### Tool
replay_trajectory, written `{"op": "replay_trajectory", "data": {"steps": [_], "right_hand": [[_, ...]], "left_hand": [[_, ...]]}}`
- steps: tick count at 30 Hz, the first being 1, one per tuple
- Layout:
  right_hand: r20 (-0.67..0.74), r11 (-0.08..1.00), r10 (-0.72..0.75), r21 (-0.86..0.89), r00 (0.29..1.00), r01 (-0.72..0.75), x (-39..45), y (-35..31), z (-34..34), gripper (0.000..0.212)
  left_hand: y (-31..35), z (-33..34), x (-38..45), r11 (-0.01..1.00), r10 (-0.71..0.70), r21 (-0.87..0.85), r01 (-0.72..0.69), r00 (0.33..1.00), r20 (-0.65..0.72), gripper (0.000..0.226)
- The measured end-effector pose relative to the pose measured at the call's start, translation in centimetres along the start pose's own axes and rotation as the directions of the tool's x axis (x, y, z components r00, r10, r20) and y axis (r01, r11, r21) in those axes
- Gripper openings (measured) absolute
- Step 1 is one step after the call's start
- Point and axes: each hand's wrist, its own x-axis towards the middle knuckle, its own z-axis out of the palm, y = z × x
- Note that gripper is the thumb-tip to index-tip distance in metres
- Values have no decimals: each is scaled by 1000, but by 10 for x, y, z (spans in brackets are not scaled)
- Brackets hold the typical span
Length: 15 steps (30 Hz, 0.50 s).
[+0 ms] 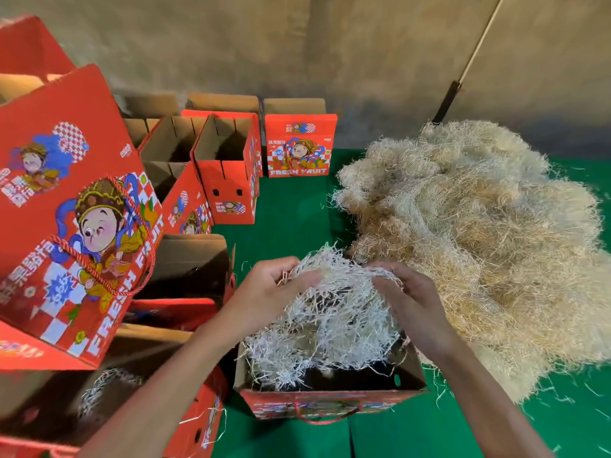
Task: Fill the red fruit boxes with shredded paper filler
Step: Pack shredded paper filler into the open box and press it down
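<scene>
Several red boxes are in view, and by the look of it only two hold any filler, so most of the job appears to lie ahead.

The largest thing is the heap of shredded paper (479,246), a tan mound filling the right half of the frame on the green worktop (291,209), with loose strands scattered at its lower right edge. That supply looks ample for the boxes left.

Next in size is the tilted printed box (72,219) at the left, its red cord handle hanging on its face; its inside cannot be seen. Below it, at the lower left, another open box (109,401) shows a small tuft of pale shreds in shadow, blurred.

In the upper middle stand the empty open boxes (211,160), their brown insides bare as far as can be seen, and beside them one upright box (301,145) facing the camera, contents hidden.

The box being filled (330,401) sits at the lower centre, flaps open, dark floor partly showing, so it seems only partly filled. Over it hangs the clump of white shreds (330,312).

The left hand (267,292) grasps the clump's left side with curled fingers; the right hand (410,295) grips its right side.
</scene>
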Motion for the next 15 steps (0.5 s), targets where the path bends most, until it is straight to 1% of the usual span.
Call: {"op": "replay_trajectory", "data": {"steps": [1, 3, 4, 7, 8, 10, 12, 13, 14, 15], "right_hand": [[-28, 1000, -10, 7, 1000, 10, -2, 3, -1, 24], [-62, 1000, -21, 2, 998, 21, -4, 10, -2, 26], [-65, 1000, -22, 0, 998, 22, -5, 14, -4, 25], [-99, 999, 27, 45, 995, -23, -7, 26, -14, 23], [-112, 998, 46, 54, 993, -40, -7, 30, -19, 23], [-120, 997, 69, 39, 990, -64, -7, 33, -22, 24], [-88, 993, 112, 35, 990, -109, -9, 32, -17, 26], [-56, 983, 180, 51, 982, -177, -10, 32, -13, 30], [-2, 958, 274, 90, 962, -273, -11, 33, -10, 42], [80, 923, 361, 113, 929, -368, -13, 35, -10, 58]], "left_hand": [[-3, -2, -2, 1000, -22, -1, 22, 999, -30, 71], [-7, -8, -5, 998, -55, -18, 55, 998, -20, 90], [-9, -12, -7, 998, -66, -26, 65, 998, -19, 94], [-17, -22, -10, 996, -86, -24, 84, 993, -75, 89], [-18, -22, -12, 996, -88, -32, 86, 994, -72, 88], [-20, -19, -15, 994, -102, -49, 100, 994, -31, 78], [-21, -20, -18, 996, -81, -46, 82, 996, 24, 47], [-20, -21, -20, 998, -58, -32, 61, 995, 86, 39], [-20, -21, -22, 999, -37, -19, 41, 987, 158, 43], [-21, -20, -23, 999, -45, 1, 46, 972, 229, 48]]}}
